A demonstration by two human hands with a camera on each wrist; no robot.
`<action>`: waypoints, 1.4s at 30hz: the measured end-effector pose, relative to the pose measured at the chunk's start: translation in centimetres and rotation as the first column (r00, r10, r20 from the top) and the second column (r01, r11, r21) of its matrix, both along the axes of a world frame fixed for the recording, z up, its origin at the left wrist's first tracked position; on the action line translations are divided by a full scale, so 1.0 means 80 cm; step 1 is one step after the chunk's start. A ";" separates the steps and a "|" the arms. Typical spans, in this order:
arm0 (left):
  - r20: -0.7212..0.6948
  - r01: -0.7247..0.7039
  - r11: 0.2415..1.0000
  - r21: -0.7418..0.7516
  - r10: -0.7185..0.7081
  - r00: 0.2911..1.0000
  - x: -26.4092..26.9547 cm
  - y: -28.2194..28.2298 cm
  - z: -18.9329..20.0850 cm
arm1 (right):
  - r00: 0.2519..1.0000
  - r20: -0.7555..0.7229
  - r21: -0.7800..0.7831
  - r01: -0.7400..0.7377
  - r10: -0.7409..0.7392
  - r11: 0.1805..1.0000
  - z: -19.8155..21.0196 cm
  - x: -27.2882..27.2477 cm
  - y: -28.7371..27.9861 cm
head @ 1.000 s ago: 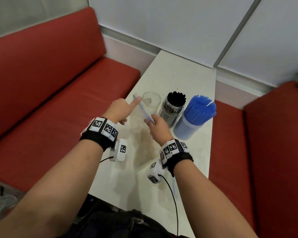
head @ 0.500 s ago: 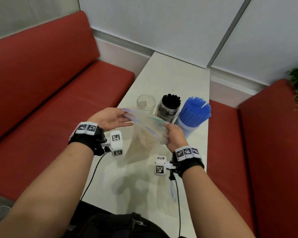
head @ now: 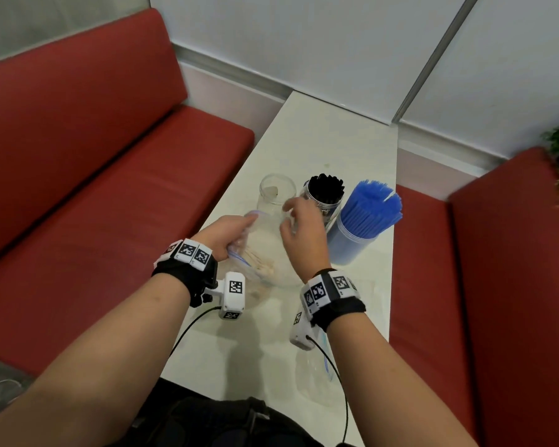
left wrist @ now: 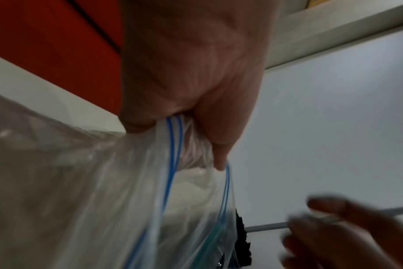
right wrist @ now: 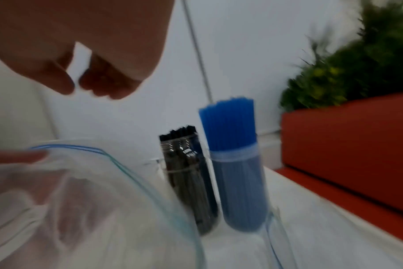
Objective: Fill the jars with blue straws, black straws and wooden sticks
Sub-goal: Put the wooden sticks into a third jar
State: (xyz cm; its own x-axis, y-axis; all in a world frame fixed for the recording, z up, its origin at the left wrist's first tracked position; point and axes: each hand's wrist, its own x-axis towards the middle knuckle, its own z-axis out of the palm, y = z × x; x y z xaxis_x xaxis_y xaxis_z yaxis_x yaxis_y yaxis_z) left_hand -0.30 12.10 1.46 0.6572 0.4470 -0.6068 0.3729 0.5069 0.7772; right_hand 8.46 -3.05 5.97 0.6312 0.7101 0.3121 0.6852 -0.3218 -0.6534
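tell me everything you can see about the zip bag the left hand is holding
The zip bag is clear, soft plastic with a blue double-line zip strip along its mouth, which is open. It holds a bundle of pale wooden sticks. The left hand grips the bag by the bunched rim at one side of the mouth; the rest sags toward the white table, just in front of the empty glass jar. The right hand hovers over the opening without touching it.
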 end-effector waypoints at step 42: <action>-0.421 0.755 0.288 0.589 -0.688 0.591 -0.020 -0.075 -0.012 | 0.975 -0.192 -0.887 -0.123 -0.112 0.446 -0.105 -0.040 -0.014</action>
State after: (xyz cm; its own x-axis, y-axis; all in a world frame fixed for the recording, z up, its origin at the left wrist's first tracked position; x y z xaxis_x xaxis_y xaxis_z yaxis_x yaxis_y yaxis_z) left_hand -1.92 6.09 0.49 0.8982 0.0807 -0.4322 0.3825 -0.6280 0.6777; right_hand 5.23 -4.16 -2.42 0.5859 0.5227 -0.6193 0.5867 -0.8007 -0.1208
